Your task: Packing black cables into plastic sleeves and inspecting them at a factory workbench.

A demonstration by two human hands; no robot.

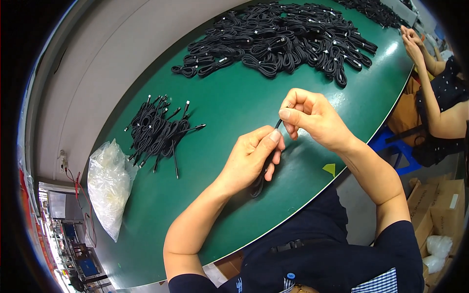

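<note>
Both my hands hold one coiled black cable (257, 184) above the green table (220, 107). My left hand (253, 157) grips the coil, whose loop hangs below the palm. My right hand (312, 117) pinches the cable's upper end between thumb and fingers, just right of my left thumb. Much of the cable is hidden inside my hands.
A small bundle of black cables with metal plugs (157, 131) lies to the left. A big heap of coiled black cables (283, 39) fills the far side. A clear plastic bag (108, 185) sits near the left edge. Another person's arms (430, 73) work at right. Cardboard boxes (439, 205) stand below.
</note>
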